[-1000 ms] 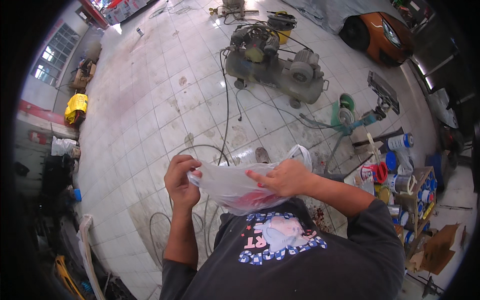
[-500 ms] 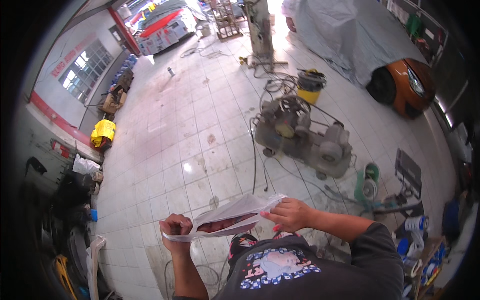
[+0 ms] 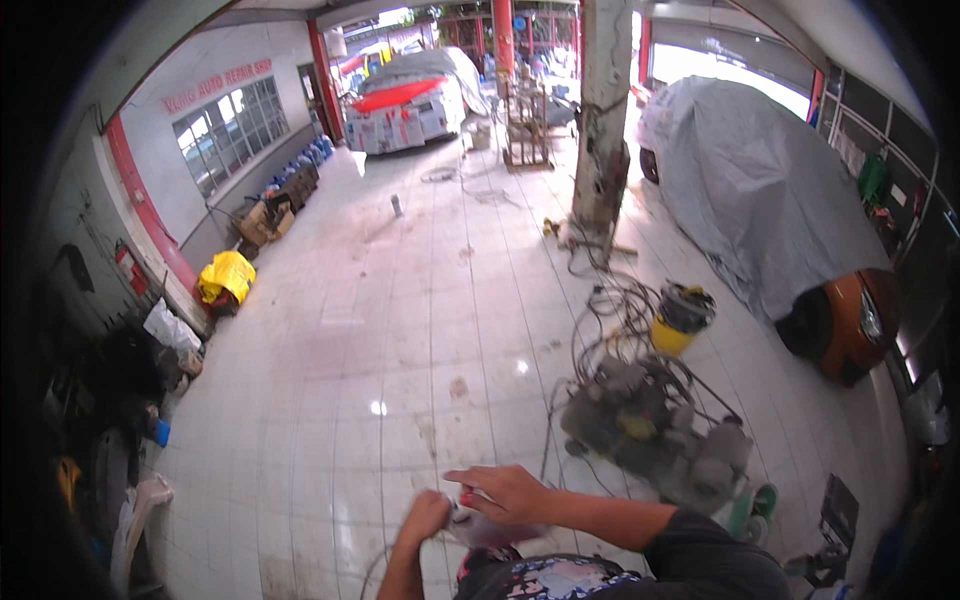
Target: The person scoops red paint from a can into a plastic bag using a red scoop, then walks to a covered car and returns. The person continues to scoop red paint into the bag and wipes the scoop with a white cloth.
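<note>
A thin whitish plastic bag (image 3: 492, 532) hangs close in front of my body, with something reddish showing dimly through it. At its upper left edge my left hand (image 3: 428, 516) is closed in a fist on the gathered plastic. My right hand (image 3: 508, 494) is at the top of the bag, almost touching the left one. Its index finger stretches out to the left while the others bend in on the plastic, with red at a fingertip. The bag's opening is hidden by my hands, and motion blurs its lower part.
An air compressor (image 3: 650, 430) stands on the tiled floor at right, with tangled hoses (image 3: 610, 315) and a yellow-black bucket (image 3: 682, 318) beyond it. A pillar (image 3: 600, 130) rises behind. Covered cars (image 3: 740, 180) line the right; a yellow-covered item (image 3: 227, 278) sits by the left wall.
My hands have come together from holding the bag's mouth stretched wide, and the opening no longer shows. My view has tilted up, bringing in more of the far workshop.
</note>
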Demonstrator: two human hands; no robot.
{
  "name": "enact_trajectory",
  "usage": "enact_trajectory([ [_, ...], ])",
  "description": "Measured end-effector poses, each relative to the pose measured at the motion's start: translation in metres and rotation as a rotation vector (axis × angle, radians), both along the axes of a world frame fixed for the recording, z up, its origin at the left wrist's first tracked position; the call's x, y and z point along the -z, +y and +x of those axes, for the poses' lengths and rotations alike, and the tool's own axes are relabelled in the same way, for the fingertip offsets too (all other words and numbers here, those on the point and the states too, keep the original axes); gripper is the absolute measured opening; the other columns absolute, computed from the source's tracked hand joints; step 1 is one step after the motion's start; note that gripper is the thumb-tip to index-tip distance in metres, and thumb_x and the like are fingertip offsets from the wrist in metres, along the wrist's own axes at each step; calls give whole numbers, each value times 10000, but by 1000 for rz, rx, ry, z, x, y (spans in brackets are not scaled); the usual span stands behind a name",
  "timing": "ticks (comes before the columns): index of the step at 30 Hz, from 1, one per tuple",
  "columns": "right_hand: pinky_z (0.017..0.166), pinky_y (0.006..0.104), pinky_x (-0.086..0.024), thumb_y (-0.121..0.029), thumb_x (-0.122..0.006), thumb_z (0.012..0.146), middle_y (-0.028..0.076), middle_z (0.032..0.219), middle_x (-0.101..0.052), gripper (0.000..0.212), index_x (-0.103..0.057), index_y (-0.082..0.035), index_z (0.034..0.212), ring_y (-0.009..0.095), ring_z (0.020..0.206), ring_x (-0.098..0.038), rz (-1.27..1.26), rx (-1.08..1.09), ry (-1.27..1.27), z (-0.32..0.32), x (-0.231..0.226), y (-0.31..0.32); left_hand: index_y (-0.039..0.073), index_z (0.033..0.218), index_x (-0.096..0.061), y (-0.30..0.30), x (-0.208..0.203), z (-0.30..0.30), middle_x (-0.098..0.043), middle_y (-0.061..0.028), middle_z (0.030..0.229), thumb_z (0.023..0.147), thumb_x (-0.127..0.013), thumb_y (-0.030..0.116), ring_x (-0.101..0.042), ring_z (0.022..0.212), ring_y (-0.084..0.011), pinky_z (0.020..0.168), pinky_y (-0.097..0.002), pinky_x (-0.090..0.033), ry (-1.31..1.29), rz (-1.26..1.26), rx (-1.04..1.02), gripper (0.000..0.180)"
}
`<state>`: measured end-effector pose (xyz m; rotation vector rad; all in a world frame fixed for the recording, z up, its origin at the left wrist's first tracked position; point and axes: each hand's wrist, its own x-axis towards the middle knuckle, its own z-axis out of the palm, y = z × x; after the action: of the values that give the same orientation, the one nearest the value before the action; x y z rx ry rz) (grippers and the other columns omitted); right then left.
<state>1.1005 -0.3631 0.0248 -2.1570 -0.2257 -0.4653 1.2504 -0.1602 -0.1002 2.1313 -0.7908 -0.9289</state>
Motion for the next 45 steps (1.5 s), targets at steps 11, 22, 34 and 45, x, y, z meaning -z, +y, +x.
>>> enact_trajectory([
  [11, 675, 298, -513, -279, -548, 1034, 64, 890, -713, 373, -564, -129, 1375, 115, 685, -599, 394, 308, 534, 247, 12, -120, 34, 687, -681, -102, -10, 235, -666, -197, 697, 708, -622, 214, -671, 707, -408, 633, -486, -526, -433, 47, -219, 190],
  [22, 755, 359, -544, -239, -550, 1032, 109, 975, -716, 413, -515, -119, 1426, 202, 778, -660, 379, 105, 442, 580, 50, -252, 22, 943, -768, -179, -28, 540, -733, -176, 1145, 758, -575, 47, -661, 1076, -231, 964, -327, -468, 499, -333, -368, 268],
  [34, 921, 369, -485, -377, -433, 1076, 123, 1072, -627, 534, -366, -107, 1532, 244, 1002, -608, 334, -859, 478, 979, -7, -290, -2, 1091, -614, -311, -35, 810, -675, -148, 957, 973, -611, 161, -657, 861, -254, 749, -388, -499, -290, -369, -360, 202],
  [45, 663, 283, -516, -207, -521, 1048, 60, 903, -653, 337, -531, -65, 1354, 118, 737, -604, 749, -27, 639, 1318, 76, -340, 33, 891, -601, -364, -2, 1179, -547, 6, 748, 1080, -447, 344, -495, 707, -104, 660, -298, -426, 416, -505, -360, 395],
])
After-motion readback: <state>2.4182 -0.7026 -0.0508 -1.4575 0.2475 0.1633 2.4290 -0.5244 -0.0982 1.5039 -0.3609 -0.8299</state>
